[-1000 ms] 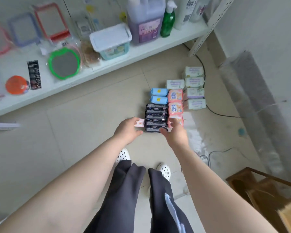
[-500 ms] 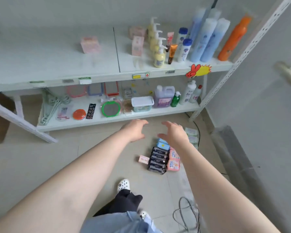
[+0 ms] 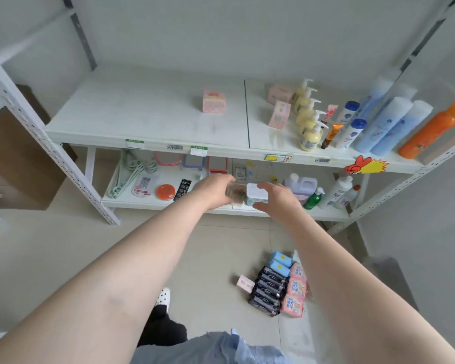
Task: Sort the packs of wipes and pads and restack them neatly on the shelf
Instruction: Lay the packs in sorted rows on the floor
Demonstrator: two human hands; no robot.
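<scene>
Both of my arms reach forward at the height of the lower shelf. My left hand [image 3: 216, 190] and my right hand [image 3: 276, 198] hold nothing, their fingers loosely spread. On the floor below my right arm lie a row of black packs [image 3: 268, 292], two blue packs [image 3: 280, 261], pink-orange packs [image 3: 296, 290] and one small pink pack [image 3: 244, 283]. The upper shelf board [image 3: 142, 114] carries a pink pack [image 3: 213, 101] near its middle and two more pink packs [image 3: 280, 115] further right.
Yellow pump bottles [image 3: 307, 122], blue bottles [image 3: 389, 124] and an orange bottle [image 3: 434, 130] fill the upper shelf's right end. The lower shelf holds a white lidded box [image 3: 256, 195], a purple jug [image 3: 300, 187] and small goods. A cardboard box [image 3: 16, 158] stands at the left.
My hands have let go of the black packs on the floor and risen to shelf height. The view has lifted from the floor to the shelves.
</scene>
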